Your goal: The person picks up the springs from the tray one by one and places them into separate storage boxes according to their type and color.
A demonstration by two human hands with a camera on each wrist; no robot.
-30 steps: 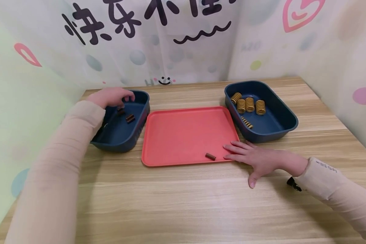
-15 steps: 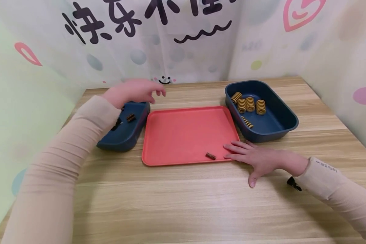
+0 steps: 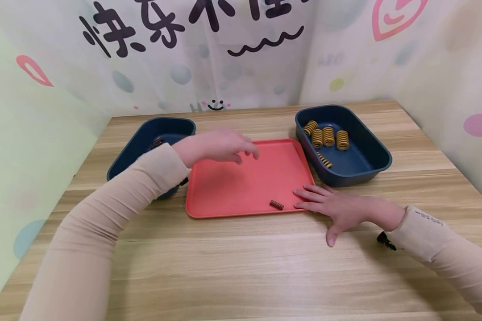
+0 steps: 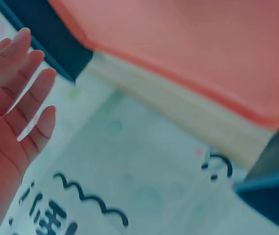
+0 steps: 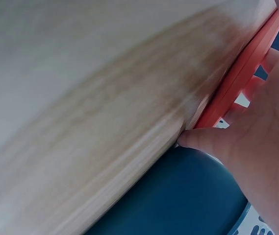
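Observation:
My left hand (image 3: 222,145) hangs over the back left part of the red tray (image 3: 225,196). Its fingers are loosely bent, and in the left wrist view that hand (image 4: 4,117) has nothing in its palm. A small dark coil spring (image 3: 276,205) lies along the tray's front edge. Just right of this spring, my right hand (image 3: 341,211) rests with spread fingers across the tray's front right corner. In the right wrist view the thumb of the right hand (image 5: 257,142) touches the wooden tabletop, with the other fingers along the tray.
On the left stands a blue bin (image 3: 170,122) with dark springs (image 3: 157,141), partly covered by my left forearm. A second blue bin (image 3: 365,156) at the right holds several yellow springs (image 3: 328,137). A printed curtain (image 3: 257,80) closes off the back of the table.
My left hand has come out of the left bin and moved right, over the tray. The right hand and the spring on the tray have stayed put.

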